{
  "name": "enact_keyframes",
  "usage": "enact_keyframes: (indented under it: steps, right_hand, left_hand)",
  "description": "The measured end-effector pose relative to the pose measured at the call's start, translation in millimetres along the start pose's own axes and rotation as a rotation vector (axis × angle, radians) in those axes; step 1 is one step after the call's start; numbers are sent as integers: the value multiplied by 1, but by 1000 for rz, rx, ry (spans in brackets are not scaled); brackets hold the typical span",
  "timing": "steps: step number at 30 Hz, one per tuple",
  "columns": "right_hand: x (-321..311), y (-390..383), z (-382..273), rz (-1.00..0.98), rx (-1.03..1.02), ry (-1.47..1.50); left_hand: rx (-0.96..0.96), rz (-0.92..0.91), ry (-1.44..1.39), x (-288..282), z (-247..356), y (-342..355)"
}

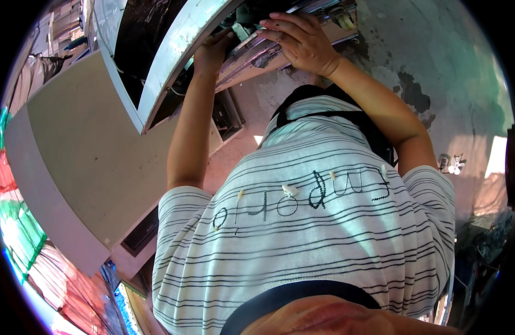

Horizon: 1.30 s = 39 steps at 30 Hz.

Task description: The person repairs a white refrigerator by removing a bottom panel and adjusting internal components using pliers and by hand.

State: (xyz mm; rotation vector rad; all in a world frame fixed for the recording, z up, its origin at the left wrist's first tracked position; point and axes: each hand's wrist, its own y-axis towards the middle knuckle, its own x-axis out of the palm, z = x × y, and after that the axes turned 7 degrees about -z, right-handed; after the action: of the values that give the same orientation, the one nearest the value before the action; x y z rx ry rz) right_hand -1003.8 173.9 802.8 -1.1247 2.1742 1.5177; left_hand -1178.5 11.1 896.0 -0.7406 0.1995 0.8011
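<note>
My left hand (211, 54) reaches into the opening behind a white curved panel (176, 50) at the top of the view. Its fingers are partly lost in shadow beside a small grey-green block (242, 32), so I cannot tell if they grip it. To the right, my right hand (305, 44) has its fingers stretched out and apart above a scuffed, brownish ledge (252, 66) of the same opened unit. Nothing shows in that hand. The inside of the unit is mostly dark.
A large beige panel with a pale border (95, 151) spreads at left. An open compartment (228, 114) sits below the unit. Grey, stained floor (436, 61) lies to the right, with a small whitish object (456, 163) on it. Red and green sheeting (23, 234) hangs far left.
</note>
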Motion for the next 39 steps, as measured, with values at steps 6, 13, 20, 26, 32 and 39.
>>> enact_keyframes:
  steps: [6, 13, 20, 26, 32, 39]
  right_hand:
    - [1, 0, -1, 19, 6, 14]
    - [4, 0, 0, 43, -4, 24]
    - [6, 0, 0, 32, 2, -7]
    - [5, 1, -1, 27, 5, -4]
    - [5, 0, -1, 24, 5, -15]
    - [4, 1, -3, 50, 3, 3]
  left_hand:
    - [-16, -43, -69, -2, 5, 0]
    - [-137, -110, -112, -4, 14, -1]
    - [-156, -151, -132, -3, 15, 1]
    - [36, -25, 285, -2, 1, 7]
    - [43, -14, 553, -6, -2, 13]
    - [85, -26, 743, -4, 5, 11]
